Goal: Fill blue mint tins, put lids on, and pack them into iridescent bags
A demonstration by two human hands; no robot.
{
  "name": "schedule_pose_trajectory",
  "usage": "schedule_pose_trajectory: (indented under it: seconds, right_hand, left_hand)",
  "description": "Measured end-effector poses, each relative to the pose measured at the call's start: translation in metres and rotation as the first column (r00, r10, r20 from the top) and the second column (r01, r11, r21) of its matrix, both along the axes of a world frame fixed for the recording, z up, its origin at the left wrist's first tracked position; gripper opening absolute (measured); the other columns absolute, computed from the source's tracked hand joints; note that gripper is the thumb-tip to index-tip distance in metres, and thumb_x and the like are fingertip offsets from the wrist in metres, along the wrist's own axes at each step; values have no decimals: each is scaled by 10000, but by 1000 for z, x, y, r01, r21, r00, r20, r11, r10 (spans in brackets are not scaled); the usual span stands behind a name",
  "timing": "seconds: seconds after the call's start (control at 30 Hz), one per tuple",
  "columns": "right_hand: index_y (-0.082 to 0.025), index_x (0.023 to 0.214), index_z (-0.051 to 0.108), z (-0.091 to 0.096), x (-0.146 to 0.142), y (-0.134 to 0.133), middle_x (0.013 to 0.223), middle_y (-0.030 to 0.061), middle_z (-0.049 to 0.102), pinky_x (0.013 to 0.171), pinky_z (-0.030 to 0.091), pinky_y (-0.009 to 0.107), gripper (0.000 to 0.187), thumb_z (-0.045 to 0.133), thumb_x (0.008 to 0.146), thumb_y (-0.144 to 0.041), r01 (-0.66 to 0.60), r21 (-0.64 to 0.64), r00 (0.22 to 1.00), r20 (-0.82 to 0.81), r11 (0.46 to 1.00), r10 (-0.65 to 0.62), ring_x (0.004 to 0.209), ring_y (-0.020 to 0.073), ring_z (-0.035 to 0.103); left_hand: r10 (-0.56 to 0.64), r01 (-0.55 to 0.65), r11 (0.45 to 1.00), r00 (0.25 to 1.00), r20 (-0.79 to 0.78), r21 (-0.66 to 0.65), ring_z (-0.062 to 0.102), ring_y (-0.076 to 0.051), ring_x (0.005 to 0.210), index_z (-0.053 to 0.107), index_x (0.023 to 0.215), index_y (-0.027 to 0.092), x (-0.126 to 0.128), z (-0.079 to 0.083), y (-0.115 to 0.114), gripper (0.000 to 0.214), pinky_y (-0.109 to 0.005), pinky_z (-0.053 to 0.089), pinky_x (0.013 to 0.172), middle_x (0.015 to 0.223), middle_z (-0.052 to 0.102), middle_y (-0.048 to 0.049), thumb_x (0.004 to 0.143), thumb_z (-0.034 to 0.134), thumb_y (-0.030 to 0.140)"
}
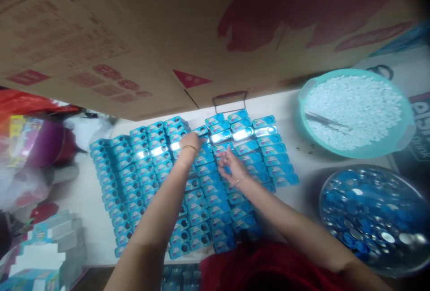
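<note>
Several rows of small blue tins (141,170) lie packed side by side on a white table (87,197). My left hand (190,141) reaches to the far rows with its fingers curled down onto a tin there; what it grips is hidden. A gold bangle sits on that wrist. My right hand (229,161) rests over the tins near the middle, fingers bent and touching a blue tin (221,149).
A teal basin (408,136) of small white pieces with a metal tool stands at the far right. A bowl of blue lids (372,217) sits nearer. A large cardboard box (188,31) walls the back. Bags and boxes crowd the left.
</note>
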State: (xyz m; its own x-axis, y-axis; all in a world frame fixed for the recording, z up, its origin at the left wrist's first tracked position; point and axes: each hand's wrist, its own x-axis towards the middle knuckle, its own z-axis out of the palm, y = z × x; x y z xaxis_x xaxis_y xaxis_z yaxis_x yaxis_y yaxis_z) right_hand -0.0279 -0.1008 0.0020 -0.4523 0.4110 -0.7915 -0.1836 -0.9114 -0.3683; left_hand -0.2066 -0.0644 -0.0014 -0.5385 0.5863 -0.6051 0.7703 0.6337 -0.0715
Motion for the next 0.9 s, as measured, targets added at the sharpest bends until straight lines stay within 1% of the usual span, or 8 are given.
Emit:
schedule_pose_trajectory:
  seconds: [0.13, 0.23, 0.33, 0.4, 0.5, 0.63, 0.77, 0.9]
  right_hand:
    - [-179, 788, 566, 6, -3, 2, 484, -54, 439, 302, 178, 177, 584, 519, 739, -760, -3, 38, 999, 41, 999, 1, 354, 75, 410]
    - [-183, 755, 557, 13, 1, 5, 477, -46, 459, 310, 219, 180, 569, 508, 757, -750, 38, 27, 994, 101, 999, -41, 360, 76, 428]
    - [-185, 736, 560, 15, 3, 6, 501, -27, 513, 331, 298, 190, 565, 490, 773, -744, 81, 16, 984, 158, 997, -83, 395, 89, 468]
    - [-181, 717, 564, 11, 1, 3, 514, -15, 540, 339, 335, 199, 582, 472, 774, -753, 90, 34, 978, 187, 995, -95, 413, 98, 486]
    - [-183, 703, 563, 2, -6, -4, 526, -7, 560, 331, 345, 205, 598, 473, 753, -772, 85, 67, 979, 181, 994, -96, 418, 106, 506]
    - [-192, 788, 571, -4, -10, -7, 474, -32, 524, 280, 254, 201, 610, 482, 724, -793, 41, 149, 992, 109, 988, -57, 338, 111, 488]
    - [-188, 838, 562, -1, -6, 0, 439, -62, 475, 271, 215, 186, 655, 461, 705, -821, 9, 147, 998, 62, 989, -18, 298, 109, 480]
    - [-190, 865, 560, 3, -4, 7, 462, -67, 490, 272, 216, 182, 655, 462, 705, -818, -11, 135, 998, 61, 991, 2, 300, 106, 490]
  left_hand:
    - [5, -6, 1000, 1000, -24, -14, 643, -323, 1006, 698, 966, 148, 3, 10, 0, 370, -361, 498, 810, 1053, 685, -203, 803, 608, 469]
    - [-46, 29, 979, 996, 78, 202, 651, -283, 932, 684, 957, 155, 18, 26, -19, 306, -351, 495, 794, 969, 693, -160, 830, 587, 415]
    - [-286, 27, 853, 860, 423, 521, 620, -192, 858, 665, 978, 208, 47, 44, -54, 221, -295, 489, 790, 922, 668, -58, 806, 615, 336]
    - [-405, -1, 782, 759, 509, 623, 587, -180, 869, 666, 886, 216, 68, 51, -77, 144, -292, 477, 809, 892, 634, -34, 747, 657, 252]
    - [-329, -102, 743, 804, 494, 662, 565, -177, 836, 606, 739, 197, 83, 51, -93, 32, -301, 467, 787, 819, 593, -28, 738, 613, 166]
    - [-112, -290, 722, 847, 519, 628, 563, -138, 708, 551, 835, 194, 54, 34, -71, 30, -255, 465, 687, 753, 587, 0, 822, 537, 218]
    - [142, -246, 826, 961, 236, 507, 617, -170, 768, 590, 878, 161, 6, 12, -17, 103, -262, 464, 714, 796, 657, -50, 821, 573, 245]
    - [71, -84, 977, 995, 72, 198, 652, -252, 963, 664, 929, 123, -21, -3, 23, 260, -289, 476, 807, 998, 698, -162, 789, 631, 339]
